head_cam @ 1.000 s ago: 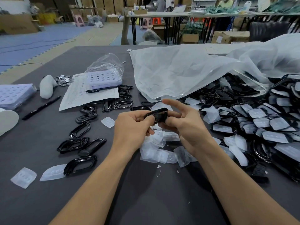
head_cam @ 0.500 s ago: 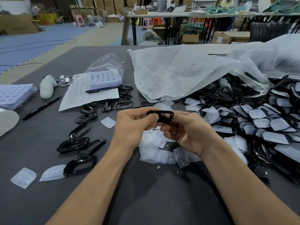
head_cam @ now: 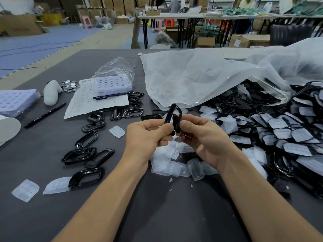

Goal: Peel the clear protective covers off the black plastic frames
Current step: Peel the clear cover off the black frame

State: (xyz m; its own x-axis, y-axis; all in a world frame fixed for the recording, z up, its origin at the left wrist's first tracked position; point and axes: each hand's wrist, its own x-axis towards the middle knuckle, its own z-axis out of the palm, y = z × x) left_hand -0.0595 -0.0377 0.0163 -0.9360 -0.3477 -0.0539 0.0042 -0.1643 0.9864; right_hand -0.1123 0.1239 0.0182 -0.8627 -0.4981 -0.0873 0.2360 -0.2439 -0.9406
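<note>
Both hands meet above the middle of the table (head_cam: 157,215), each pinching the same black frame (head_cam: 175,116). The left hand (head_cam: 148,135) curls its fingers and thumb round the frame's lower left side; the right hand (head_cam: 204,137) pinches the lower right side, fingers bent. The frame stands nearly upright between them, seen almost edge-on, its top loop poking above the fingers. Whether a cover clings to it I cannot tell.

Just below the hands, loose clear covers (head_cam: 174,165) lie in a small heap on the table. To the left, bare frames (head_cam: 87,154) are scattered, one touching a lone cover near the front edge. To the right, a large pile of covered frames (head_cam: 288,137) spills from under a crumpled clear bag (head_cam: 201,75).

Farther left lie a printed sheet (head_cam: 90,100) with a lilac tray (head_cam: 111,83) on it, and a black pen (head_cam: 45,115) on the table
</note>
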